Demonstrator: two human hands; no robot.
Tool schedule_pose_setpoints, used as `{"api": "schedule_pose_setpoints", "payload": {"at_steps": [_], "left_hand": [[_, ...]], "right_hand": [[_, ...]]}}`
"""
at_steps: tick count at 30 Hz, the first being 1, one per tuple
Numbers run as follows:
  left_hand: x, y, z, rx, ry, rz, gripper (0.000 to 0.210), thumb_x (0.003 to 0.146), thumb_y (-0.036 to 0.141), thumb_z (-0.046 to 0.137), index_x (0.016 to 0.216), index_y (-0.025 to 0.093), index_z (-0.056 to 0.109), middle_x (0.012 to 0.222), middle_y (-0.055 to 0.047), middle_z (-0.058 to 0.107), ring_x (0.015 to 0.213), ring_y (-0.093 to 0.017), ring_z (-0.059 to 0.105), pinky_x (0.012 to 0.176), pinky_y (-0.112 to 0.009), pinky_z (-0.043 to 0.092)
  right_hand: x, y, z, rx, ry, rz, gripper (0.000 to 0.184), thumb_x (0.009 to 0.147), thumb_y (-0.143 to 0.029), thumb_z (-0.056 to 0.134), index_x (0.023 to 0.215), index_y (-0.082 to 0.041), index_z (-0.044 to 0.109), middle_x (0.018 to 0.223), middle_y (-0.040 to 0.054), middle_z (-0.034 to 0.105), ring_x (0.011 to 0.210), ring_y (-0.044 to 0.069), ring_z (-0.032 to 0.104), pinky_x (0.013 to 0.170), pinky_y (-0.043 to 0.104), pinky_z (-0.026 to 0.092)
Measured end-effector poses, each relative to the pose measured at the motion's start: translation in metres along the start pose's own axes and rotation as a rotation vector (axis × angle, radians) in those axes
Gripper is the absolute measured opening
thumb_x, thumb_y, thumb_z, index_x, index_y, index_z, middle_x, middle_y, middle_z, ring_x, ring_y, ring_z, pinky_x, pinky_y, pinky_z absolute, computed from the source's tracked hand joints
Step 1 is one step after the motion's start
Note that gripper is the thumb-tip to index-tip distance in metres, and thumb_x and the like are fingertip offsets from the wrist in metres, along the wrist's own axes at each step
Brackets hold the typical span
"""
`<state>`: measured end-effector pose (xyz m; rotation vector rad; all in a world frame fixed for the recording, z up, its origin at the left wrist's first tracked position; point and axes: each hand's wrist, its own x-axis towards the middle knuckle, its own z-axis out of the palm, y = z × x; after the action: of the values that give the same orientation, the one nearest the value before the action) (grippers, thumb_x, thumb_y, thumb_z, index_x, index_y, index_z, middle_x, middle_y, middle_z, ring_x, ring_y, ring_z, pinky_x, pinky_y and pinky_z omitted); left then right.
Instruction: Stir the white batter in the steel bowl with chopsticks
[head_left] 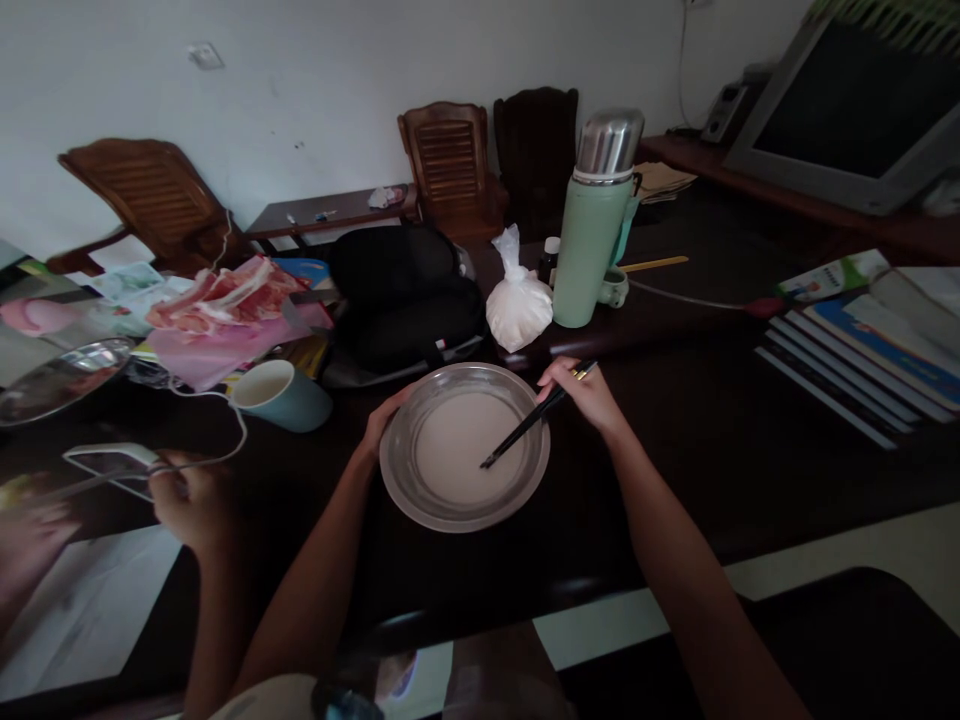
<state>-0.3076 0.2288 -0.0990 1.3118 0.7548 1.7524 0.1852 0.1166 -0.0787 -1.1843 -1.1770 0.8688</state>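
Observation:
A round metal bowl (461,523) with cloudy whitish liquid (461,430) in it stands on the dark table before me. My left hand (387,415) grips its left rim, some fingers hidden behind the bowl. In my right hand (579,388), above the right rim, is a pair of black chopsticks (529,422), slanting down and left with their tips at the liquid. Just beyond the bowl sit a tied plastic bag of white powder (517,305) and a tall green thermos (592,240) with a steel cap.
At left another person's hand (187,495) holds a white-edged phone (112,465) with a cable. Behind are a blue-grey cup (289,398), raw meat (232,295) on pink plastic, a metal basin (90,355) and an opened black bag (405,290). Stacked books (862,370) lie right.

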Motion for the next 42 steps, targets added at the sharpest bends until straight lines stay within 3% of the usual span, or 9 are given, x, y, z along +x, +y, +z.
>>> {"api": "schedule_pose_setpoints", "payload": {"at_steps": [4,8,13,20,24,29,34,38,42], "left_hand": [[0.001,-0.001,-0.007,-0.036,-0.133,-0.032,0.015,0.094,0.039,0.055,0.091,0.035,0.069,0.087,0.016,0.070,0.105,-0.013,0.067,0.062,-0.016,0.064],[0.003,-0.002,-0.009,-0.056,-0.199,-0.064,0.021,0.095,0.042,0.051,0.097,0.032,0.070,0.090,0.012,0.071,0.094,-0.015,0.070,0.060,-0.018,0.063],[0.001,0.003,0.002,0.038,-0.088,0.006,0.015,0.093,0.041,0.057,0.089,0.037,0.070,0.084,0.018,0.069,0.099,-0.005,0.067,0.058,-0.005,0.056],[0.001,0.004,0.005,-0.048,-0.049,-0.011,0.019,0.094,0.032,0.058,0.080,0.037,0.070,0.083,0.019,0.068,0.087,-0.001,0.067,0.054,-0.004,0.055],[0.003,0.000,-0.003,-0.156,-0.060,-0.020,0.023,0.091,0.028,0.063,0.070,0.034,0.069,0.075,0.019,0.067,0.073,0.000,0.066,0.054,-0.001,0.053],[0.004,0.001,-0.005,0.094,-0.058,-0.014,0.021,0.092,0.044,0.056,0.081,0.032,0.069,0.074,0.011,0.067,0.075,-0.010,0.069,0.045,-0.014,0.056],[0.006,-0.001,-0.003,-0.005,-0.047,0.008,0.011,0.083,0.042,0.071,0.075,0.035,0.068,0.064,0.015,0.063,0.073,0.000,0.066,0.049,0.000,0.050],[0.004,-0.006,-0.006,0.147,-0.196,-0.079,0.036,0.091,0.059,0.047,0.080,0.031,0.068,0.069,0.009,0.066,0.084,-0.014,0.071,0.054,-0.020,0.060],[0.003,-0.011,-0.010,0.227,-0.220,-0.111,0.053,0.091,0.066,0.033,0.081,0.028,0.069,0.076,0.003,0.069,0.095,-0.022,0.070,0.064,-0.031,0.064]], "right_hand": [[0.001,-0.001,0.011,0.006,-0.057,-0.022,0.039,0.079,-0.058,0.062,0.076,-0.020,0.069,0.065,0.0026,0.074,0.065,0.018,0.070,0.067,0.030,0.053],[0.004,0.000,0.003,-0.074,0.099,-0.084,0.038,0.080,-0.057,0.062,0.075,-0.020,0.069,0.068,0.0032,0.075,0.070,0.020,0.071,0.071,0.031,0.052],[0.004,0.001,-0.009,-0.033,0.165,-0.043,0.048,0.082,-0.064,0.055,0.066,-0.020,0.066,0.056,0.0037,0.070,0.054,0.018,0.066,0.062,0.031,0.050],[-0.001,0.000,0.011,0.027,-0.090,0.017,0.039,0.079,-0.058,0.063,0.074,-0.020,0.069,0.064,0.0026,0.074,0.062,0.017,0.069,0.063,0.028,0.051],[0.002,0.000,0.010,-0.021,-0.010,-0.036,0.037,0.079,-0.056,0.063,0.078,-0.020,0.070,0.068,0.0024,0.075,0.068,0.019,0.071,0.070,0.031,0.053],[0.004,0.001,-0.007,-0.030,0.184,-0.069,0.043,0.082,-0.060,0.059,0.069,-0.020,0.068,0.057,0.0031,0.072,0.057,0.019,0.068,0.066,0.032,0.051],[0.000,0.000,-0.001,0.022,0.054,-0.017,0.044,0.082,-0.060,0.060,0.066,-0.020,0.067,0.054,0.0026,0.070,0.050,0.016,0.064,0.056,0.028,0.048],[0.000,-0.001,0.011,0.020,-0.090,0.006,0.041,0.079,-0.060,0.062,0.075,-0.020,0.070,0.064,0.0030,0.074,0.060,0.017,0.069,0.060,0.027,0.050],[0.003,0.000,0.007,-0.020,0.032,-0.029,0.041,0.079,-0.060,0.061,0.077,-0.019,0.070,0.065,0.0034,0.074,0.065,0.019,0.071,0.067,0.031,0.053]]}}
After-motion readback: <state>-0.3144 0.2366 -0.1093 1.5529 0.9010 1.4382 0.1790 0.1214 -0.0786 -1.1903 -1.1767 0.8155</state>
